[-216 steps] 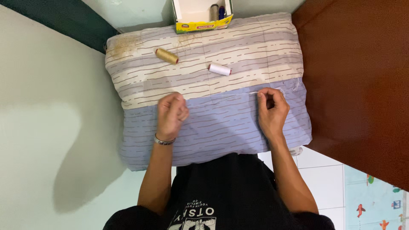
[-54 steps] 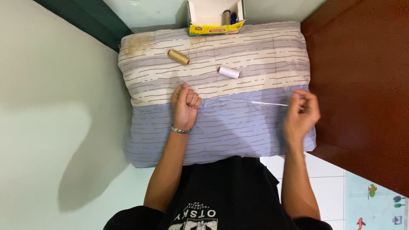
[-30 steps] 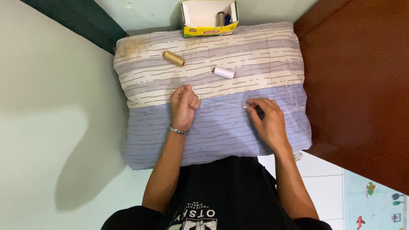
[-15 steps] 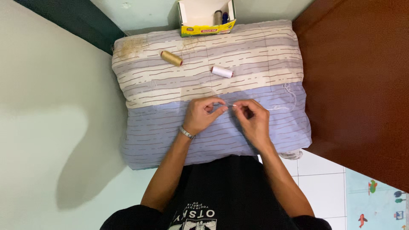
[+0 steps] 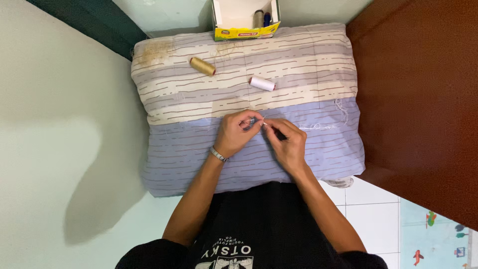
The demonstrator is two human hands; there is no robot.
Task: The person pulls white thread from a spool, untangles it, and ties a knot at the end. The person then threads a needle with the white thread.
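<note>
A striped pillow [image 5: 308,60], cream and grey at the far half and lilac at the near half, lies in front of me. My left hand [image 5: 238,133] and my right hand [image 5: 286,142] meet over its middle seam, fingertips almost touching. Both pinch a thin white thread [image 5: 318,126] that trails right along the seam to a loose end near the pillow's right edge. A needle cannot be made out between the fingers. A metal bracelet sits on my left wrist.
A tan thread spool [image 5: 202,66] and a white thread spool [image 5: 262,83] lie on the pillow's far half. An open yellow-and-white box [image 5: 244,33] with more spools stands at the far edge. A brown wooden surface [image 5: 423,99] borders the right; pale green floor lies left.
My right hand, stretched far right with taut thread, came back to the middle. My left hand shifted right and opened from a fist to a pinch. The thread now lies slack.
</note>
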